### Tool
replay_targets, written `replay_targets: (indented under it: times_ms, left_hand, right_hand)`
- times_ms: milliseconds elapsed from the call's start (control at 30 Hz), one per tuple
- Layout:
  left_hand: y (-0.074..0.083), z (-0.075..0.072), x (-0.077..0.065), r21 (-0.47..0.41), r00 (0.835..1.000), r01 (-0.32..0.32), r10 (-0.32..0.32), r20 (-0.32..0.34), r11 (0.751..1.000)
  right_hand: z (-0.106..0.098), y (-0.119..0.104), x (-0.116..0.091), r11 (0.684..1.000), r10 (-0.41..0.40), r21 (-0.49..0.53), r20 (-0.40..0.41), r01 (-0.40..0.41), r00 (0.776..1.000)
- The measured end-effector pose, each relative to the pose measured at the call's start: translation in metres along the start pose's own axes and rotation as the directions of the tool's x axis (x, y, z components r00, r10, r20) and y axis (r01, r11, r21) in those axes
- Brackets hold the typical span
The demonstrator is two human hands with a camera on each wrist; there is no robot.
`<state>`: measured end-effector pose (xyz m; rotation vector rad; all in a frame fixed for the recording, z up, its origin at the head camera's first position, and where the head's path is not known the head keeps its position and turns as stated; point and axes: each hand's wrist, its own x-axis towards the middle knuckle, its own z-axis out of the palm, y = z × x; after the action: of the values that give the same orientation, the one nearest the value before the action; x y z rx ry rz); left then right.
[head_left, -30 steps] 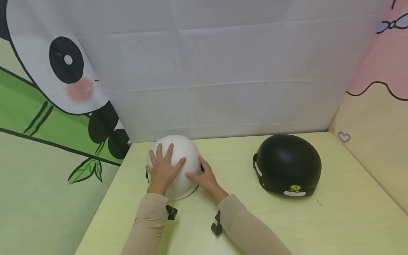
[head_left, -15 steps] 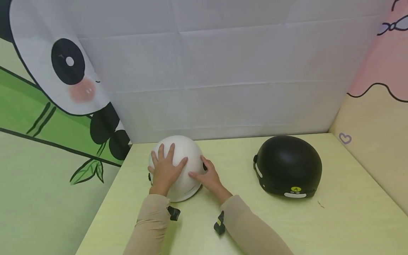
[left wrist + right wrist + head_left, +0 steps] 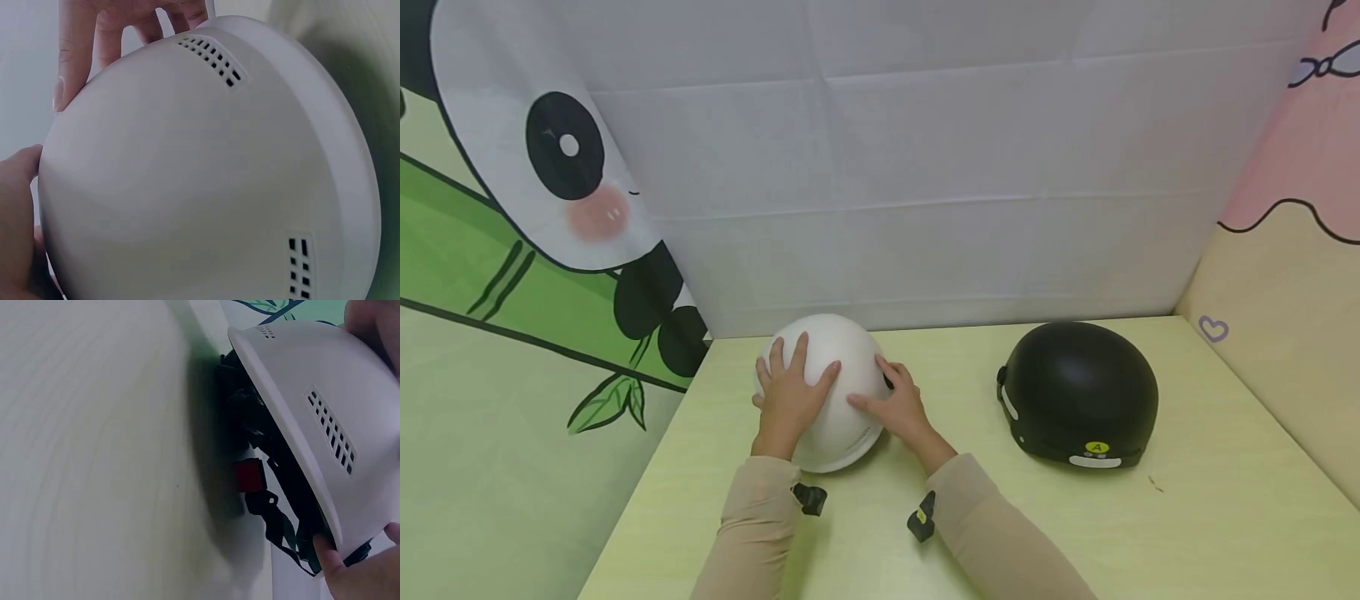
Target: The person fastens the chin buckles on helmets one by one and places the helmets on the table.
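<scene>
A white helmet (image 3: pixel 827 392) is at the table's back left, between both hands. My left hand (image 3: pixel 790 404) rests on its dome, fingers spread and fairly straight. On its right side my right hand (image 3: pixel 904 411) grips the shell, the thumb on the outside. In the right wrist view a finger (image 3: pixel 326 553) reaches under the rim. Below that rim, a black strap hangs with a red buckle (image 3: pixel 250 475), and the rim there stands off the table. Vent slots (image 3: pixel 215 59) show in the white shell in the left wrist view. Most of the helmet's inside is hidden.
A black helmet (image 3: pixel 1078 392) with a yellow "A" sticker stands to the right on the pale table (image 3: pixel 1217 500). A white sheet (image 3: pixel 925 167) closes off the back. Printed panels stand at the left and right.
The white helmet has shifted slightly to the right, and its right side has risen, with more shadow below. Both hands have moved with it, the right hand also outward.
</scene>
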<state>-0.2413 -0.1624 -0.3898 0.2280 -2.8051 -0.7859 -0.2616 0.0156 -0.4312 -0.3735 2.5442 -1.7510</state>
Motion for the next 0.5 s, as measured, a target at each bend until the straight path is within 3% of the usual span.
replay_targets:
  times_ms: [500]
  left_hand:
    - [0.011, -0.005, 0.0, -0.045, 0.999, 0.032, -0.031, 0.023, 0.998]
  right_hand:
    - [-0.023, -0.02, 0.005, 0.993, -0.005, -0.12, 0.005, 0.006, 1.0]
